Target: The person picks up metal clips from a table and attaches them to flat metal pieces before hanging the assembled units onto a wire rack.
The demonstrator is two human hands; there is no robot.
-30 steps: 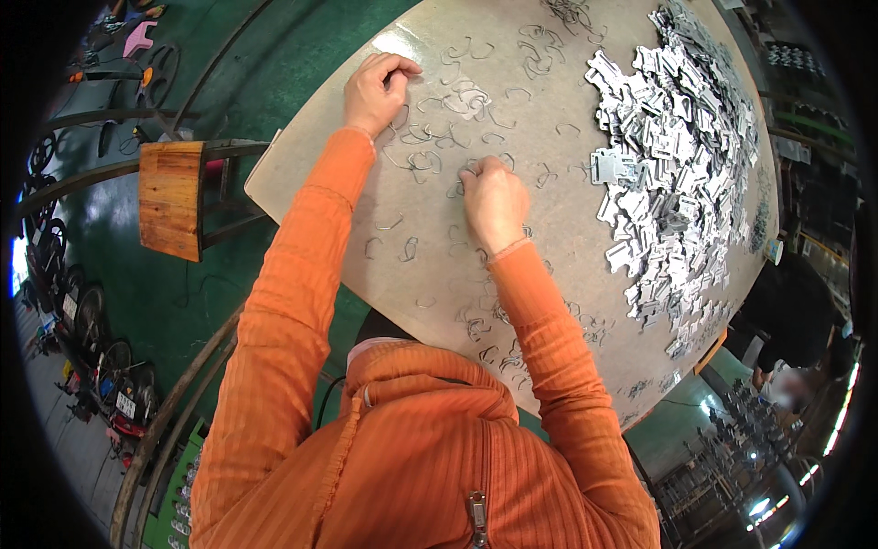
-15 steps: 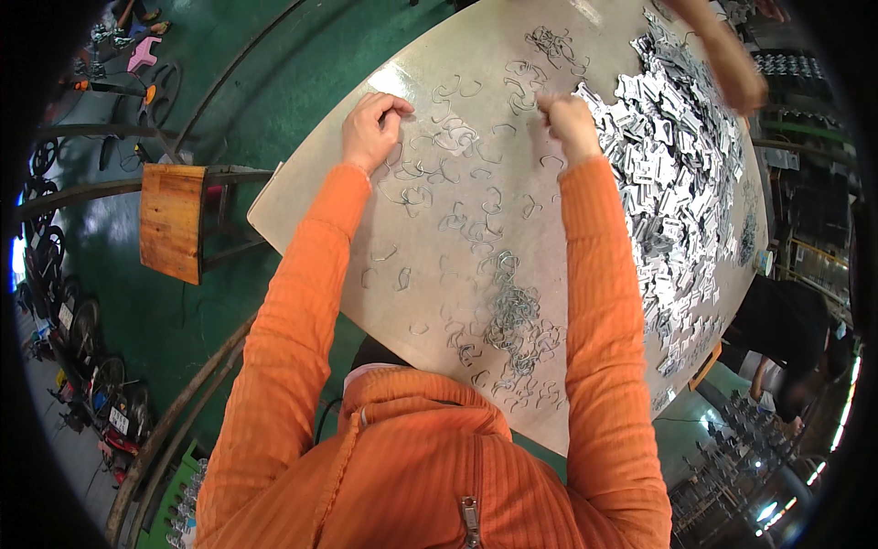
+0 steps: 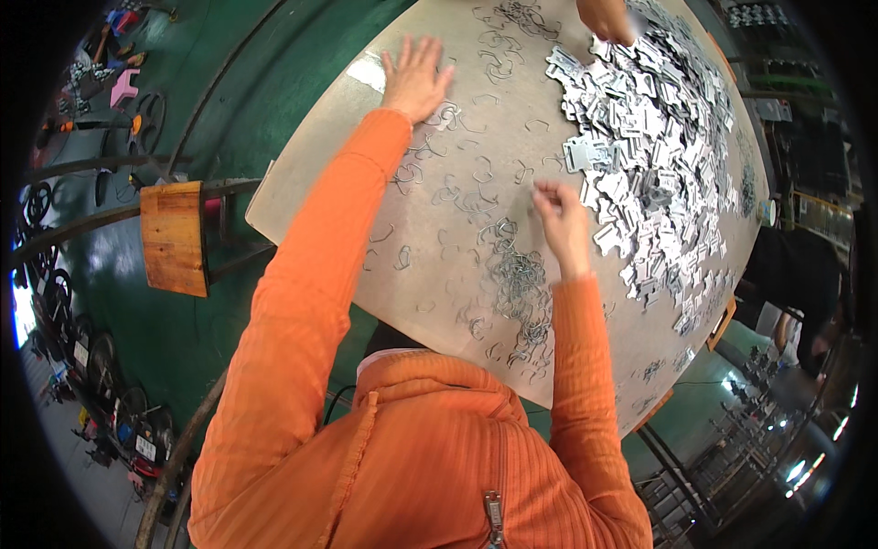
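My left hand is over the far left part of the table, fingers spread and slightly blurred, with nothing seen in it. Thin bent wire clips lie scattered beside and below it. My right hand is near the left edge of a large heap of flat silvery metal plates. Its fingers are drawn together in a pinch; anything between them is too small to make out. A denser pile of wire clips lies left of my right wrist.
A co-worker's hand reaches over the far end of the plate heap. More wire clips lie at the far edge. Left of the table stands a wooden stool; a pink stool is farther off on the green floor.
My left hand has moved farther away and right, and its fingers have spread. My right hand has drawn back toward me. The co-worker's hand has shifted left to the heap's far end.
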